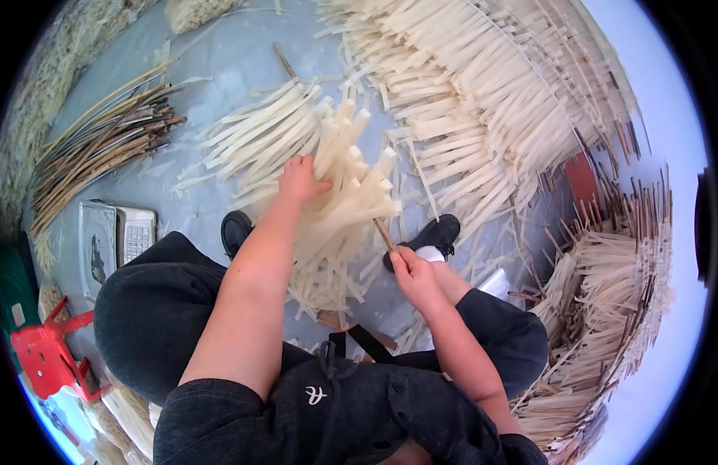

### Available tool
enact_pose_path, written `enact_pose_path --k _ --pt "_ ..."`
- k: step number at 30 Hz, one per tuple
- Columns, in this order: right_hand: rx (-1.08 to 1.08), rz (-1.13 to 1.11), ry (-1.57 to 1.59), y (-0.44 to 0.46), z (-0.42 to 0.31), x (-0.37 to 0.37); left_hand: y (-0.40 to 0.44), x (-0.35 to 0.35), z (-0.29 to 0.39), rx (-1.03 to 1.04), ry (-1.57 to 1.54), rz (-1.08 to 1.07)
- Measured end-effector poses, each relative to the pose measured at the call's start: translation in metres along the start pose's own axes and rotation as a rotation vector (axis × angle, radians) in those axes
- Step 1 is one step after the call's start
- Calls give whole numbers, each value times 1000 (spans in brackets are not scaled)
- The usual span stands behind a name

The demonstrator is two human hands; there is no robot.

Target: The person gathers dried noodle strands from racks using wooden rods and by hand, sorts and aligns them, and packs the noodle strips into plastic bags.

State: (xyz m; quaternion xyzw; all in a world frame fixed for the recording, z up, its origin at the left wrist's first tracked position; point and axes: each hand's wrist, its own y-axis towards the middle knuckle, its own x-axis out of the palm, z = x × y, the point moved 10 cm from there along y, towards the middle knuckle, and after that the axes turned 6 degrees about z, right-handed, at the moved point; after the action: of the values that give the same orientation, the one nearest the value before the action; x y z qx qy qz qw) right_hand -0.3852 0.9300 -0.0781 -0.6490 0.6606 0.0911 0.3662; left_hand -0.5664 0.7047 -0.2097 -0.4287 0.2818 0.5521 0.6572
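My right hand [417,279] is closed around the lower end of a thin brown stick [385,234]. From that stick hangs a bunch of pale, flat strips [347,174] that look like dried wide noodles. My left hand [301,182] is at the left side of this bunch, fingers bent against the strips and thumb pointing right. Some of its fingertips are hidden among them. Just behind lies another bundle of strips [270,128], with a stick end [283,60] poking out at the top. Loose strips [328,271] lie on the floor between my feet.
A large stack of strips on sticks [467,101] fills the upper right. Another stack [607,294] stands at right, stick ends outward. Bare sticks [111,136] lie in a pile at left. A scale with a keypad [136,235] and a red stool [53,353] are nearby.
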Motion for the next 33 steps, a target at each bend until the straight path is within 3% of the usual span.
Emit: enact_pose_path --k 3,7,9,18,22,25,27,28,30,31,33 --pt "-14 14 -44 1 3 -1 -7 -3 -3 -8 -164 95" --pt "15 -1 -76 1 4 -1 -7 -22 -2 -26 -158 84" --pt "18 -4 -65 -1 1 -2 1 -19 1 22 -127 -26" --pt "17 -80 22 -4 22 13 19 -40 18 215 -127 -49" --pt "138 -147 98 -5 20 15 25 -18 11 124 -208 -38" --pt "216 -167 185 -6 21 16 24 -22 12 204 -407 -81" --pt "227 -164 189 -4 23 18 16 -32 11 -2 -675 -382" --pt "245 -160 191 -5 25 18 19 -34 5 -3 -675 -383" --pt "267 -187 211 -5 25 18 29 -31 -50 -464 -918 -305" --pt "285 -214 231 -5 24 20 37 -22 -62 -465 -918 -304" --pt "297 -226 235 -2 20 21 68 -48 -97 -243 -354 248"
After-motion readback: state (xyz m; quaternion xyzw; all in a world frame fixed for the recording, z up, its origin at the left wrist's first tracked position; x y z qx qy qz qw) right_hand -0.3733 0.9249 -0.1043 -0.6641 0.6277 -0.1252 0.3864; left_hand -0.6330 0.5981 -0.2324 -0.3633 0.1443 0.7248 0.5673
